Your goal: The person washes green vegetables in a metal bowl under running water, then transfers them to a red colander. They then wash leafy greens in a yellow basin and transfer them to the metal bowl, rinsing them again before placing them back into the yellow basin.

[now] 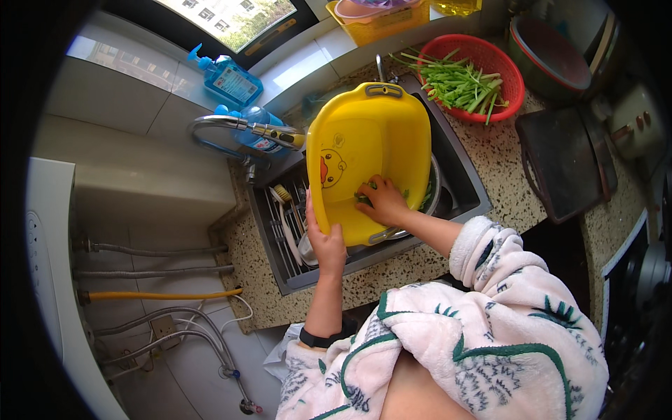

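A yellow plastic basin (378,133) with a cartoon duck face and grey handles is tipped over the dark sink (458,161). My left hand (326,245) grips the basin's near left side, with the thumb over the wall. Inside the basin, my right hand (386,203) has its fingers curled over some green leaves (364,192) on the lower wall. More green bits lie beside that hand. A metal bowl (438,185) shows partly beneath the basin's right side; what it holds is mostly hidden.
A red colander (516,87) of cut green stalks (465,87) stands at the back right. The faucet (262,131) curves in beside the basin's left, near a blue bottle (260,119) and a pump bottle (234,82). A dish brush (283,196) lies in the rack. Right: a dark board (560,157).
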`<state>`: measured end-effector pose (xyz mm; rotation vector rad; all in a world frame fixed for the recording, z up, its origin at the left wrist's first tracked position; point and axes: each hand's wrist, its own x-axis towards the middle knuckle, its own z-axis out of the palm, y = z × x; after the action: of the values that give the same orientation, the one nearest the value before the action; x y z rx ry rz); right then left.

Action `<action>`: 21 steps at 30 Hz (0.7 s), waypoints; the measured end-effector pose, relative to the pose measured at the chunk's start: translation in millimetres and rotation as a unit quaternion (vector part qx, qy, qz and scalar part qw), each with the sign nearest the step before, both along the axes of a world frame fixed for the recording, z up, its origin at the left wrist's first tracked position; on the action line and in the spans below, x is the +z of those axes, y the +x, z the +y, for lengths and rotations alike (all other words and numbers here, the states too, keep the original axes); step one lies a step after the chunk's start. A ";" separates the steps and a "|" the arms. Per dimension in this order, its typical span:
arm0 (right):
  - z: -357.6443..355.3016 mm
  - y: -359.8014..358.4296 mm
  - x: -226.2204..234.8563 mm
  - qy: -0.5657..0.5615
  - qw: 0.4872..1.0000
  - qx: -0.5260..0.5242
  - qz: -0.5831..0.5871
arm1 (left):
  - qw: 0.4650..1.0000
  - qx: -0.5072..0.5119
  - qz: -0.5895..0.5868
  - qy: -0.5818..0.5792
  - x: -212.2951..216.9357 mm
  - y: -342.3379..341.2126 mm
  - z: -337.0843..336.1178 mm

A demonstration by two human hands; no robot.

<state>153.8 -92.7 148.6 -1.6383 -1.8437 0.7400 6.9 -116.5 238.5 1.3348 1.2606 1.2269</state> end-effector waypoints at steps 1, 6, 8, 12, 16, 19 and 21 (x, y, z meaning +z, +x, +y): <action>0.5 -1.5 0.3 -0.012 1.000 0.001 0.010 | 1.000 -0.005 -0.001 0.014 -1.8 -0.3 0.4; 11.3 -2.3 0.7 -0.029 0.998 0.024 0.058 | 0.996 0.012 0.066 0.063 -4.2 7.1 -1.7; 14.7 -3.5 0.4 -0.049 0.996 0.035 0.069 | 0.991 0.006 0.101 0.093 -1.3 11.4 -1.8; 13.3 -2.2 0.6 -0.034 0.992 0.064 0.099 | 0.973 0.010 0.177 0.146 5.4 18.9 -1.8; 3.2 17.7 -1.8 -0.021 0.989 0.087 0.119 | 0.964 0.019 0.214 0.155 11.7 21.9 -2.2; -8.4 41.7 -11.2 -0.059 0.991 0.084 0.092 | 0.947 0.012 0.254 0.196 16.6 23.0 -1.3; -14.4 56.3 -22.3 -0.088 0.992 0.078 0.051 | 0.944 0.010 0.258 0.206 19.9 24.3 -0.1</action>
<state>210.1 -107.1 126.3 -1.5429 -1.8933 1.0603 31.3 -116.6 258.4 2.0514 1.4175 1.2411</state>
